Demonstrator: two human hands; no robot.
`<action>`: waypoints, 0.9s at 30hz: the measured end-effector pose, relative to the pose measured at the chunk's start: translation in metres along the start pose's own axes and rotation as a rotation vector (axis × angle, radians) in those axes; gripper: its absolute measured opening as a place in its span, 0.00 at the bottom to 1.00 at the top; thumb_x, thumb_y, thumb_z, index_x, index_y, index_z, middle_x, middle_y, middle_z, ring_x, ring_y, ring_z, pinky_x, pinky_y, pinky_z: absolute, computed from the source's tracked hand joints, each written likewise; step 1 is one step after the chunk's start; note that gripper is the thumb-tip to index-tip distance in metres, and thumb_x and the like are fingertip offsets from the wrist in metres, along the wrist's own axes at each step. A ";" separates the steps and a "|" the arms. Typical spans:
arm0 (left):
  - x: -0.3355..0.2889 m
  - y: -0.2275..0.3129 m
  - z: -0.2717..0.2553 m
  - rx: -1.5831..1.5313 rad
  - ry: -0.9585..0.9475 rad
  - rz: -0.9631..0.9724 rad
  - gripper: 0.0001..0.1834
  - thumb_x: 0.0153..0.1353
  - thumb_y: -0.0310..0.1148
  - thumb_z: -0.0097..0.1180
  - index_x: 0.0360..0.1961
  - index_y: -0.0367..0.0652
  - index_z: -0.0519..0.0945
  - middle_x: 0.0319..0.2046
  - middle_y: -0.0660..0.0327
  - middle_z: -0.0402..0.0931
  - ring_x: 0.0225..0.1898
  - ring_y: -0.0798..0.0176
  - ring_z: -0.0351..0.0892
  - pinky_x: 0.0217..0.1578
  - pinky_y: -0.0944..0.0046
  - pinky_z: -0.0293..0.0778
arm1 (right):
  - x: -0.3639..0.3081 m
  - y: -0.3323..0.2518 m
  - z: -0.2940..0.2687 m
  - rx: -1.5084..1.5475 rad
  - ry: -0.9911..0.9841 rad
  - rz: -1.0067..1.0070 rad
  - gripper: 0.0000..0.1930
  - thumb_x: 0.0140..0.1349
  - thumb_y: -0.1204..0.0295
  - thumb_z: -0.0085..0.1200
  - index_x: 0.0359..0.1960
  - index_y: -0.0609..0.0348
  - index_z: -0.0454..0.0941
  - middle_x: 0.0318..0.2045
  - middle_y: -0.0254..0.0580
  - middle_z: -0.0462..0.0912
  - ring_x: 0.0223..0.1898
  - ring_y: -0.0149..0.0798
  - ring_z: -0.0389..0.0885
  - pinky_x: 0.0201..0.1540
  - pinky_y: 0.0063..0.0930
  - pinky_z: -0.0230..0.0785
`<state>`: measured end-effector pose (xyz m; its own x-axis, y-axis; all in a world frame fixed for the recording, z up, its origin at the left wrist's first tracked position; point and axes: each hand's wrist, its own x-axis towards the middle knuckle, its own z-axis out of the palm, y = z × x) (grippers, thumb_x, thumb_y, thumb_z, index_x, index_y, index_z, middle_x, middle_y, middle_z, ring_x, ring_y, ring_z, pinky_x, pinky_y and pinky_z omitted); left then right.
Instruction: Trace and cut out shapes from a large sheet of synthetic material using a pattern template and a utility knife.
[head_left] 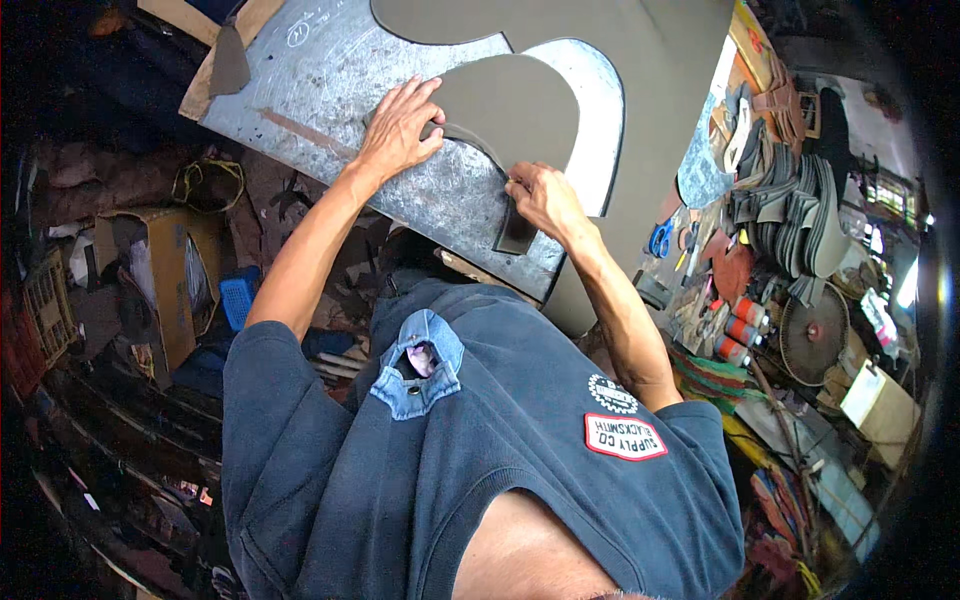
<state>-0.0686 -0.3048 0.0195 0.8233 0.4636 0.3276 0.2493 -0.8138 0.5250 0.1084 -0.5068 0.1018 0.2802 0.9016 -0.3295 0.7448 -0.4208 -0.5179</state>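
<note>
A grey-brown rounded piece of sheet material (525, 95) lies on a scuffed metal-topped table (330, 75). My left hand (402, 128) rests at the piece's left end, fingers stretched out and pressed down. At its lower right edge my right hand (545, 200) is closed in a pinch; whatever it grips is hidden by the fingers. A thin curved edge runs along the piece between both hands. Just below the right hand, a short dark strip (517, 235) extends toward the table's near edge.
A larger sheet of the same material (665, 80) covers the table's right side, with curved cut-outs. Stacked curved pieces (800, 205), blue-handled scissors (661, 238), red-banded bottles (740, 330) and a round fan grille (814, 332) are at right. A cardboard box (165, 280) stands left.
</note>
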 end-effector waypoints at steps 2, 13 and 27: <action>-0.002 -0.002 0.000 -0.039 -0.059 -0.050 0.10 0.54 0.35 0.60 0.37 0.45 0.78 0.68 0.54 0.62 0.72 0.45 0.55 0.69 0.43 0.50 | -0.006 -0.002 -0.004 -0.018 0.011 -0.002 0.12 0.61 0.68 0.54 0.42 0.63 0.80 0.34 0.60 0.82 0.41 0.62 0.82 0.45 0.51 0.73; 0.023 -0.029 -0.017 -0.133 -0.206 -0.006 0.11 0.62 0.33 0.55 0.44 0.48 0.83 0.64 0.48 0.67 0.68 0.40 0.60 0.66 0.43 0.56 | -0.015 -0.048 0.019 -0.144 0.152 -0.121 0.12 0.58 0.72 0.54 0.44 0.56 0.77 0.38 0.52 0.74 0.41 0.56 0.79 0.43 0.49 0.74; 0.042 -0.040 -0.026 0.025 -0.327 0.109 0.14 0.58 0.35 0.58 0.46 0.50 0.83 0.65 0.50 0.67 0.70 0.39 0.57 0.67 0.43 0.55 | 0.005 -0.114 0.061 -0.155 -0.024 -0.157 0.29 0.57 0.75 0.50 0.64 0.42 0.69 0.44 0.52 0.75 0.42 0.55 0.80 0.41 0.47 0.78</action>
<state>-0.0570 -0.2437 0.0332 0.9645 0.2400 0.1099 0.1599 -0.8624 0.4802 -0.0123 -0.4606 0.1111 0.1407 0.9514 -0.2739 0.8627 -0.2535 -0.4375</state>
